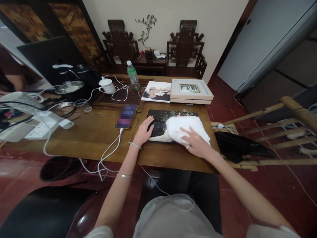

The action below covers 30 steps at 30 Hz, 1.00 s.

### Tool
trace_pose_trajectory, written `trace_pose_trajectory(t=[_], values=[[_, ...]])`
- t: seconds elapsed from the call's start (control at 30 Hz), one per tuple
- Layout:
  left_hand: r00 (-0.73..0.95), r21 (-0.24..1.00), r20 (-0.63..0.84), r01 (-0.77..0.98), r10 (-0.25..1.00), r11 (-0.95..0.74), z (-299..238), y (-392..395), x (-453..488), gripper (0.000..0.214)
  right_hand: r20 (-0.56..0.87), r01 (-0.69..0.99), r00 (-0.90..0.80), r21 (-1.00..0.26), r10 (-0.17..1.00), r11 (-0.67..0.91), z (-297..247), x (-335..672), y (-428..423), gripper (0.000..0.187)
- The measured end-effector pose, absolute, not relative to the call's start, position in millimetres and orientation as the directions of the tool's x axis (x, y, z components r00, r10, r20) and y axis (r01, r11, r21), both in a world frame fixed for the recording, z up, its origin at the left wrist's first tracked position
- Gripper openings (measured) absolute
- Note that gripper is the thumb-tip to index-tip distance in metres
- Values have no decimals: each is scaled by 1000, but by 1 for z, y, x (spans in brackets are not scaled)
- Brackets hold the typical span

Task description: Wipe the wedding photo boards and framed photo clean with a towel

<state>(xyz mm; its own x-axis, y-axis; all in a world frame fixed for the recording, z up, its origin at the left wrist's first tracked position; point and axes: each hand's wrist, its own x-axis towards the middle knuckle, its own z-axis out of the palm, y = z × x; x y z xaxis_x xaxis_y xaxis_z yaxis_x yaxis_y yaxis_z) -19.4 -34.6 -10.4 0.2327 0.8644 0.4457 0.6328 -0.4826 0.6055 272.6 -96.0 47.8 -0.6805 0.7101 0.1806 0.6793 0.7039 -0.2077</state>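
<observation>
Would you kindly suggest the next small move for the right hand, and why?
Perhaps slide the white cloth leftward with the right hand, since it covers much of the right part of the dark photo, whose left edge the left hand touches.

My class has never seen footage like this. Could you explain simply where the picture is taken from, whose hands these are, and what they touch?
There is no machine here. A camera worn on a person's head looks forward and down, so the two bare hands are the wearer's own. The left hand rests at the left edge of a dark picture lying on a wooden table. The right hand lies spread on a white cloth covering part of that picture. Beyond lies a framed picture; leftward are a phone and a lidded cup.
</observation>
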Motion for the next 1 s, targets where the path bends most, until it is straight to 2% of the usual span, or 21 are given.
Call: trace_pose_trajectory(t=[0.17,0.27,0.37,0.5,0.6,0.7,0.83,1.0], values=[[224,618,448,622,865,-481,-10,-35,-19,40,183,842,-484,-170,856,513,42,256,-36,35],[178,649,452,606,874,-459,-5,-37,-18,44,193,860,-458,-149,868,488,43,220,-19,34],[90,708,491,537,866,-458,1,-40,-18,50,183,768,-598,-147,781,623,45,186,-21,31],[-22,768,528,439,849,-466,6,-43,-19,53,166,555,-796,-186,582,811,46,168,-48,29],[-2,752,531,463,848,-470,7,-45,-18,55,162,438,-863,-232,478,869,48,180,-79,29],[74,707,517,524,853,-474,6,-45,-17,56,144,387,-889,-267,434,882,50,206,-106,28],[187,651,465,591,865,-477,2,-44,-15,52,155,456,-850,-262,503,851,49,245,-119,26],[244,610,438,626,865,-486,-3,-41,-14,48,204,660,-690,-217,695,719,44,266,-88,25]])
